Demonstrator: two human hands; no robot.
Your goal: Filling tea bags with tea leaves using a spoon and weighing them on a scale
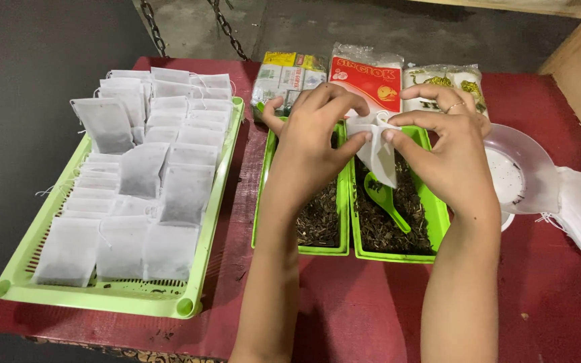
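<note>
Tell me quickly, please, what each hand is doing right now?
Left hand: pinching the top of the white filter bag.
Right hand: pinching the same bag's top, opposite side.

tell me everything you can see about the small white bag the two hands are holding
The small white filter-paper bag is thin, matte and slightly translucent, like the filled bags on the tray at the left. It hangs upright, mouth up, above the right-hand green tray of dark loose leaves, over the green plastic scoop lying there. The left hand and right hand pinch its top edge from both sides with thumbs and fingertips. It looks flat; whether anything is inside cannot be told.
</note>
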